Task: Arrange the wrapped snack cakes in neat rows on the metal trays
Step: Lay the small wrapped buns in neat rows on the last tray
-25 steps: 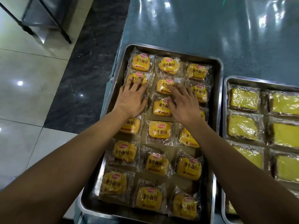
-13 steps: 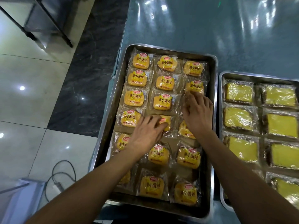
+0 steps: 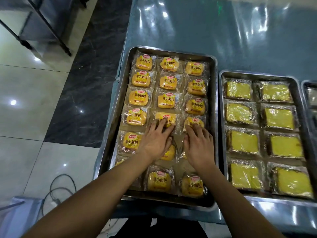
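Observation:
A metal tray [image 3: 118, 107] holds several wrapped yellow snack cakes in three columns. My left hand [image 3: 155, 140] lies flat in the tray, fingertips pressing on a cake in the middle column [image 3: 165, 118]. Beside it, my right hand [image 3: 199, 145] also lies flat, its fingertips on a cake in the right column [image 3: 193, 121]. Both hands have fingers spread and grip nothing. They partly hide the cakes beneath them in the fifth row. A second tray [image 3: 221, 117] to the right carries larger wrapped square cakes [image 3: 238, 90] in two columns.
The trays sit on a shiny blue-grey table [image 3: 223, 31]. A third tray's corner [image 3: 308, 86] shows at the far right. Left of the table is tiled floor with a cable [image 3: 56, 189] and a metal rack's legs [image 3: 51, 28].
Both hands have moved down the tray toward me, from the third row to the fourth and fifth rows. The left hand shifted to the middle column; the upper rows now lie straight.

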A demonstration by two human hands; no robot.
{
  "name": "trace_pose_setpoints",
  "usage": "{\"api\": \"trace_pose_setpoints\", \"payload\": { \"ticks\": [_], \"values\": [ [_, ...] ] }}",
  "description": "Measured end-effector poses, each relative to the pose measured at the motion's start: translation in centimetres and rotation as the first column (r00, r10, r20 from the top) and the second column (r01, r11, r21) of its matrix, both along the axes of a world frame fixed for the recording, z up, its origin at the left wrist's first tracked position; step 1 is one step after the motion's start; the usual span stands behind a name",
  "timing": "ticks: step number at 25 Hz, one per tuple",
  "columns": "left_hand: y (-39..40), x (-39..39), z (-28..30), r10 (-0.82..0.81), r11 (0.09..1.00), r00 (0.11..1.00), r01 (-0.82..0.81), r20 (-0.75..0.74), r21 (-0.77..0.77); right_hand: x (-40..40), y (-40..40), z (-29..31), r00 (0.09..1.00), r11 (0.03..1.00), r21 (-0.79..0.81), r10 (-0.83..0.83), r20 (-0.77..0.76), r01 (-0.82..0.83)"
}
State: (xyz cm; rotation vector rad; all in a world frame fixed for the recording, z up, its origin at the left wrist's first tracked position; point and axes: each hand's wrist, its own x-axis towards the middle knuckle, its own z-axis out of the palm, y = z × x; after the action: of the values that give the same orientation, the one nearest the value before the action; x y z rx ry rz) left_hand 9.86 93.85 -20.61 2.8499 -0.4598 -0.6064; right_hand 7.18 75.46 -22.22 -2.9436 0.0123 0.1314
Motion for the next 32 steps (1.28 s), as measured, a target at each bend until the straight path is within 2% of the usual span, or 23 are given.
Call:
{"api": "trace_pose_setpoints", "payload": {
  "ticks": [5, 10, 14, 18, 23, 27, 30, 32],
  "values": [
    [1.3, -1.2, 0.8, 0.039, 0.999, 0.998, -0.037, 0.047, -0.033, -0.1, 0.1, 0.5, 0.999, 1.000, 0.017, 0.005, -0.038, -0.004],
    [5.8, -5.9, 1.3, 0.236, 0.970, 0.962, -0.242, 0.139, 0.026, -2.9, 1.7, 2.0, 0.997, 0.992, 0.103, 0.070, 0.010, -0.071],
    [8.5, -8.1, 0.6, 0.207, 0.975, 0.976, -0.212, 0.070, 0.070, -6.1, 4.1, 1.3, 0.964, 0.964, 0.072, 0.261, -0.051, -0.257],
    [9.3, -8.0, 0.5, 0.191, 0.978, 0.978, -0.197, 0.087, 0.062, -6.1, 4.6, 1.1, 0.960, 0.969, 0.003, 0.247, -0.130, -0.249],
    [9.2, -8.1, 1.0, 0.184, 0.980, 0.979, -0.189, 0.083, 0.058, -6.2, 4.5, 1.5, 0.962, 0.967, -0.018, 0.251, -0.107, -0.254],
    [7.2, -9.9, 2.4, 0.088, 0.996, 0.993, -0.088, 0.075, 0.000, -7.0, 3.5, 1.8, 0.996, 0.996, 0.023, 0.090, 0.011, -0.090],
    [4.9, -12.6, 2.7, -0.109, 0.990, 0.991, 0.116, 0.079, -0.079, -7.8, 2.1, 1.5, 0.999, 0.998, 0.025, 0.049, -0.022, -0.049],
    [4.2, -13.8, 2.0, -0.156, 0.983, 0.987, 0.159, 0.039, -0.090, -7.9, 1.6, 1.6, 0.996, 0.997, 0.028, 0.068, -0.064, -0.067]
  ]
}}
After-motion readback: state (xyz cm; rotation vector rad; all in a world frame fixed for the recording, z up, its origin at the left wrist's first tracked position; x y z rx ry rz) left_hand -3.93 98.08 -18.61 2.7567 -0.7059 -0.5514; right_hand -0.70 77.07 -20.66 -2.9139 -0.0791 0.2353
